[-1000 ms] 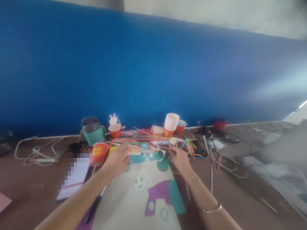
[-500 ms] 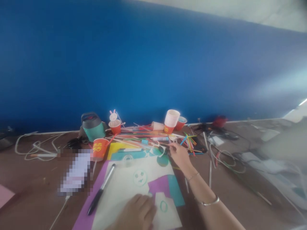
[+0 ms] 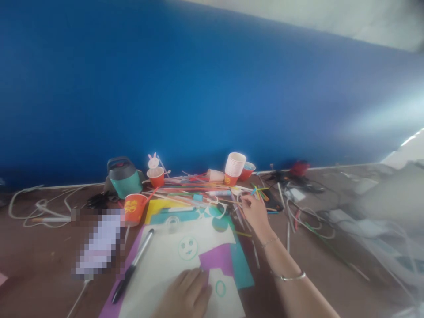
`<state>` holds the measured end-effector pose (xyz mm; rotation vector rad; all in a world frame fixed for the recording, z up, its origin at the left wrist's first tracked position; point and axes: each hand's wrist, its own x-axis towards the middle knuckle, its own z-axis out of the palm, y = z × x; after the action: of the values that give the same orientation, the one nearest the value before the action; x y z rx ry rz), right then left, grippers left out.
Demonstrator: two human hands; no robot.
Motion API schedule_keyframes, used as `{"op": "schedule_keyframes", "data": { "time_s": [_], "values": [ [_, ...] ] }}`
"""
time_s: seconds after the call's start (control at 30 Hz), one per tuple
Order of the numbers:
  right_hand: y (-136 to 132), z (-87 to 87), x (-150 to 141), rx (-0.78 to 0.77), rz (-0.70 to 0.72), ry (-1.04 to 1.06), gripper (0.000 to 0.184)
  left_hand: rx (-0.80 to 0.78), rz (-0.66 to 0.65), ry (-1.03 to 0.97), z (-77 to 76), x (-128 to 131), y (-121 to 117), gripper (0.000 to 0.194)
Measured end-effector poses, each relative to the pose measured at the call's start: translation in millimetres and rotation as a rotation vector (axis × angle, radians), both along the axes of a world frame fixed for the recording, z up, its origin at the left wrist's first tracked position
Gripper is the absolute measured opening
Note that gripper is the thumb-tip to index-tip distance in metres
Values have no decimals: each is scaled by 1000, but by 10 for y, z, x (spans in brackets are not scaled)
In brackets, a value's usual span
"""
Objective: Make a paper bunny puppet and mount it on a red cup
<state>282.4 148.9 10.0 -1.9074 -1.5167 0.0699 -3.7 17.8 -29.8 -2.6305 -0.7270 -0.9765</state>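
Stretching across the view, a blue panel (image 3: 205, 97) stands behind my brown tabletop (image 3: 318, 265). White paper (image 3: 155, 269) lies before me, with a purple piece (image 3: 218, 258) on its right part. Beyond it spreads a pile of coloured sticks (image 3: 185, 191). My left hand (image 3: 185, 293) lies over the lower part of the paper, fingers close together; I cannot tell whether anything is under it. My right hand (image 3: 253, 210) is at the right end of the pile, thumb and fingers drawn narrow; I cannot tell whether they grip anything. A teal jug (image 3: 126, 183) stands at the far left, near a red cup (image 3: 133, 210). Stacked cups (image 3: 235, 165) rise behind the pile. A marker (image 3: 134, 267) rests along the paper's left edge, and a green face (image 3: 188, 248) is drawn above my left hand.
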Motion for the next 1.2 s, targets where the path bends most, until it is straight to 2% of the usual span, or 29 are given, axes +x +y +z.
{"op": "schedule_keyframes", "data": {
  "time_s": [0.1,0.2,0.47,0.63,0.73,1.0,1.2],
  "values": [
    [-20,5,-41,-96,-22,-72,19,-41,69,59,9,-38,3,20],
    [-40,-12,-92,-107,7,-141,15,-46,91,114,-13,-74,3,26],
    [-42,-143,-278,76,258,-159,16,1,124,75,-20,-39,-3,26],
    [-77,-144,-401,160,424,-112,18,-11,131,69,12,-18,-19,25],
    [-92,-144,-460,170,476,-121,19,0,138,43,12,-4,-20,25],
    [-74,-208,-445,149,417,-205,22,-2,186,16,-70,32,-40,20],
    [-62,-263,-414,121,340,-266,21,60,229,19,-141,39,-68,21]
  ]
}}
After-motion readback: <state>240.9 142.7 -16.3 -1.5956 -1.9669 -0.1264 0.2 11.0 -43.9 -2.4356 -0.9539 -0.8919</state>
